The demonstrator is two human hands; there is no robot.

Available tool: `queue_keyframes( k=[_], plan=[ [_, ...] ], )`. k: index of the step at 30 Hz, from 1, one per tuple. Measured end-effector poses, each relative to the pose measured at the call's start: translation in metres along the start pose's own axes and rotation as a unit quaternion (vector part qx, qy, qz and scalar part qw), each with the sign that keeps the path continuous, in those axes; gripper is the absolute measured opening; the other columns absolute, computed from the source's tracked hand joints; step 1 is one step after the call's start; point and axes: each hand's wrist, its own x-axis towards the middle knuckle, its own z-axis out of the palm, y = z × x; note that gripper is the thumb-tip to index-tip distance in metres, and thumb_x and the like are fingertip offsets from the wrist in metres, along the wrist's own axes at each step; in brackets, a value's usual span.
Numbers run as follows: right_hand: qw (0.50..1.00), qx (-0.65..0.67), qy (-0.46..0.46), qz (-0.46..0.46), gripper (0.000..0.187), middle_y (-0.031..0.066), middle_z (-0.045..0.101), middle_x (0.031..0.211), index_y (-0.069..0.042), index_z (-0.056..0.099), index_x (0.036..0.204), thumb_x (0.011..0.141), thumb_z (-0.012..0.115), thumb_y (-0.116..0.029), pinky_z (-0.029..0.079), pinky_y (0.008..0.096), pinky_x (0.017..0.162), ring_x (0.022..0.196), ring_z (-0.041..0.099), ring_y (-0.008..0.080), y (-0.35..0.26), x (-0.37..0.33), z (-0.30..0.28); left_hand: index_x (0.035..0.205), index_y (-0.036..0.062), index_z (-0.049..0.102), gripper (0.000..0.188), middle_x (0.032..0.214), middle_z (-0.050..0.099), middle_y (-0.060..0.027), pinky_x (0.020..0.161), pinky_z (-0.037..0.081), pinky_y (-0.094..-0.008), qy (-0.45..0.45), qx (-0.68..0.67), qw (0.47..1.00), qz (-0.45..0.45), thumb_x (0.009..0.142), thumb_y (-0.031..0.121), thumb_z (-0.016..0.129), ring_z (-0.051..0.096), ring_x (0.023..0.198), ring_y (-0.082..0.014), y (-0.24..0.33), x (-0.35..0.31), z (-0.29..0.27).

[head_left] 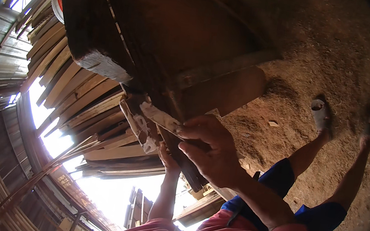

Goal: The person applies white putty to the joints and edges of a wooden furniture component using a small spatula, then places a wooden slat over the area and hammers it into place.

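Observation:
My right hand (pixel 211 148) is closed, with thumb and fingers pinching the near end of a stained whitish strip (pixel 159 116) that looks like cloth. Beside it, a second crumpled whitish piece (pixel 137 126) hangs at the edge of a dark wooden bench or machine (pixel 179 158). Just below that piece is my left hand (pixel 169 159), raised against the bench's side. Its fingers are partly hidden, and whether they grip the cloth or the wood is unclear.
A dark rounded block (pixel 76 19) with a pale end is fixed on the bench's left. Beyond it lean many sawn planks (pixel 90 99). Sawdust covers the floor (pixel 273 145) on the right, where my feet stand. Corrugated metal walls (pixel 4 47) rise at the far left.

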Motion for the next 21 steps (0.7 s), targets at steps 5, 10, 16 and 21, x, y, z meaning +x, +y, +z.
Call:
queue_keyframes(
  k=[5, 10, 16, 21],
  plan=[
    [0.998, 0.027, 0.033, 0.037, 0.030, 0.0128, 0.058, 0.108, -0.004, 0.067, 0.106, 0.078, 0.073, 0.007, 0.054, 0.0311, 0.074, 0.091, 0.065, 0.0226, 0.002, 0.010, 0.025, 0.119, 0.0035, 0.056, 0.048, 0.109, 0.063, -0.0093, 0.073, 0.055, -0.0310, 0.053, 0.336, 0.923, 0.180, 0.102, 0.042, 0.032, 0.065, 0.091, -0.0175, 0.052, -0.020, 0.057],
    [0.999, -0.034, 0.041, -0.006, 0.030, 0.0127, 0.057, 0.108, -0.004, 0.067, 0.105, 0.078, 0.073, 0.007, 0.054, 0.0323, 0.070, 0.089, 0.065, 0.0228, 0.000, 0.013, 0.020, 0.115, 0.0061, 0.058, 0.049, 0.103, 0.065, -0.0083, 0.072, 0.053, -0.0295, 0.089, 0.171, 0.978, 0.083, 0.102, 0.044, 0.031, 0.066, 0.090, -0.0164, 0.085, -0.032, 0.083],
    [0.985, -0.105, -0.065, -0.118, 0.021, 0.0141, 0.061, 0.102, -0.003, 0.063, 0.108, 0.088, 0.064, 0.003, 0.055, 0.0282, 0.070, 0.084, 0.067, 0.0188, -0.007, 0.000, -0.011, 0.116, 0.0065, 0.059, 0.048, 0.101, 0.065, -0.0082, 0.073, 0.053, -0.0311, 0.029, 0.256, 0.959, 0.114, 0.100, 0.045, 0.035, 0.065, 0.088, -0.0174, 0.042, -0.015, 0.029],
    [0.973, 0.109, -0.040, 0.200, 0.021, 0.0119, 0.065, 0.092, 0.001, 0.049, 0.118, 0.097, 0.051, 0.000, 0.055, 0.0268, 0.069, 0.075, 0.066, 0.0110, -0.017, -0.025, 0.027, 0.117, 0.0055, 0.058, 0.046, 0.102, 0.064, -0.0092, 0.073, 0.053, -0.0324, -0.010, 0.177, 0.978, 0.108, 0.099, 0.043, 0.039, 0.065, 0.087, -0.0188, 0.028, -0.020, 0.018]
  ],
)
